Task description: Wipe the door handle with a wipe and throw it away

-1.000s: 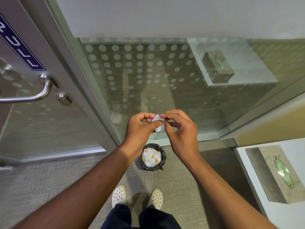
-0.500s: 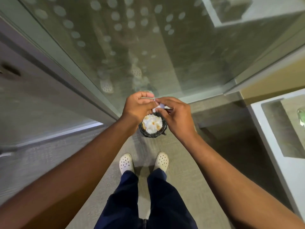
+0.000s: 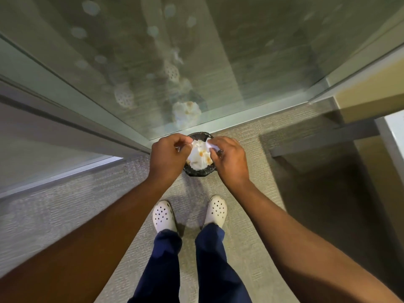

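While a person in white clogs (image 3: 189, 214) stands just short of the bin (image 3: 197, 171), both hands hover over its mouth, apparently so anything let go lands inside. Left hand (image 3: 167, 156) is curled, pinching something too small to identify. Right hand (image 3: 229, 157) pinches a small white wipe (image 3: 209, 143) at its fingertips. Beyond the bin, the glass wall (image 3: 218, 62) mirrors the heaped tissues (image 3: 199, 157).

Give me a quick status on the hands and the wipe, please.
Both hands over the bin. Right hand pinching the wipe; left hand closed, contents unclear. Bin already full of tissues. Nothing in the way.
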Demonstrator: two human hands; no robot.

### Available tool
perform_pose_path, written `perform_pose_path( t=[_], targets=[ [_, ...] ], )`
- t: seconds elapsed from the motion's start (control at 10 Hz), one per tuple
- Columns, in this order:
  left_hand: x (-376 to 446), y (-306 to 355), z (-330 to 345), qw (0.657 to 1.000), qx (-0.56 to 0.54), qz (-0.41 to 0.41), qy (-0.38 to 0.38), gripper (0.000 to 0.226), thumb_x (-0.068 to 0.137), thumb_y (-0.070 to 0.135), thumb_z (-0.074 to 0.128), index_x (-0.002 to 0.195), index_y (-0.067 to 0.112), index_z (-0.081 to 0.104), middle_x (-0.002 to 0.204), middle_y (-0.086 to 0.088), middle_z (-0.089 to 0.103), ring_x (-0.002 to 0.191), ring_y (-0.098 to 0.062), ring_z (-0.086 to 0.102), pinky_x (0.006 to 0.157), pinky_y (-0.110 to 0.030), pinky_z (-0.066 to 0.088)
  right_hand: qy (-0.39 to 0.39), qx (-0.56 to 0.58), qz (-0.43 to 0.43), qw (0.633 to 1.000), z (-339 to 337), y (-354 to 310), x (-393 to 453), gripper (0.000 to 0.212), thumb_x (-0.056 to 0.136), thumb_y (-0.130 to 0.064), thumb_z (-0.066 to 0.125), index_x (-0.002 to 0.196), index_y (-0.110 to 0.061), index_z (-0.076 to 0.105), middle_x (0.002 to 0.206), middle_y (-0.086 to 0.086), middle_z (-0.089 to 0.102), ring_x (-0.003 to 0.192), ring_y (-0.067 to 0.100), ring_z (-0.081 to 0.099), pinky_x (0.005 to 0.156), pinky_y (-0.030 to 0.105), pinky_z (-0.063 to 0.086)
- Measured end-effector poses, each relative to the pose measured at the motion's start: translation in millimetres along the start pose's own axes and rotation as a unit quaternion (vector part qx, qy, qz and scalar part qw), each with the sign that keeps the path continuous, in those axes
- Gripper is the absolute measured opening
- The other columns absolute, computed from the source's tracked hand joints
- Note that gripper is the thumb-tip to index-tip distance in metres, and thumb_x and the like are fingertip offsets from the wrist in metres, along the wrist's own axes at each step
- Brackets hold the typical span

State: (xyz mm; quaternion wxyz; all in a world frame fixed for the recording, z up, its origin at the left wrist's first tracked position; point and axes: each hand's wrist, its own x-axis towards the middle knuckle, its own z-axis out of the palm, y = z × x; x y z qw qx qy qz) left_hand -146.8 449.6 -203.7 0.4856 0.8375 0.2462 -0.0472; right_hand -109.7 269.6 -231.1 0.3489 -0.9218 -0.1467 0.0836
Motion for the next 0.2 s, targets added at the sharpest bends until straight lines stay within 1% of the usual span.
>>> perform_pose_path(
  t=[0.1,0.2],
  targets=[
    [8.5,-19.6,12.0,1.0,0.03,0.004,-0.002,0.012,0.098,0.01,0.077,0.106,0.017,0.084,0.103,0.003,0.083,0.088,-0.011,0.074,0.084,-0.024,0.055,-0.101,-0.027,0.044,0.994,25.1,37.5,9.5,0.032,0.094,0.002,0.066,0.123,-0.005,0.074,0.132,0.015,0.071,0.118,0.034,0.068,0.102,0.041,0.054],
    [11.5,-25.5,19.0,0.999,0.05,-0.009,0.009,0.014,0.099,0.012,0.076,0.111,0.016,0.084,0.106,-0.002,0.084,0.075,-0.012,0.069,0.077,-0.024,0.052,-0.115,-0.048,0.087,0.988,36.3,53.2,10.7,0.033,0.094,0.001,0.064,0.124,-0.009,0.075,0.134,0.012,0.071,0.118,0.033,0.068,0.1,0.042,0.055]
  ],
)
